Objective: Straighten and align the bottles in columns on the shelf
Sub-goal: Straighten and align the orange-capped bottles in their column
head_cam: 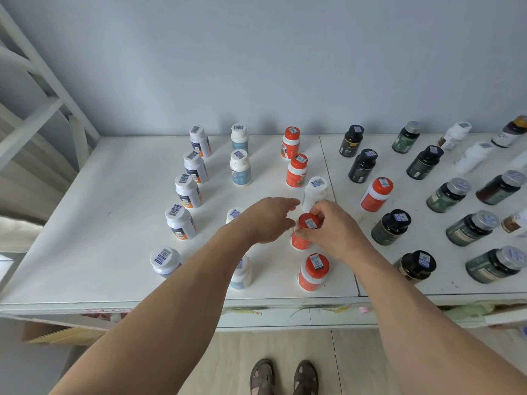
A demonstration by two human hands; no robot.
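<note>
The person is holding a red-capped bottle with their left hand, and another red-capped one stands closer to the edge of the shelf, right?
Not quite. It is the right hand whose fingers grip the red-capped bottle; the left hand only reaches in beside it, open. The head view shows this. The other red-capped bottle does stand closer to the shelf edge.

My right hand grips a bottle in the third column from the left on the shelf. My left hand is just left of it, fingers extended. One bottle stands in front of the held one; two stand behind. A stray bottle sits just behind my right hand, right of that column. Two further columns lie to the left, more bottles to the right.
</note>
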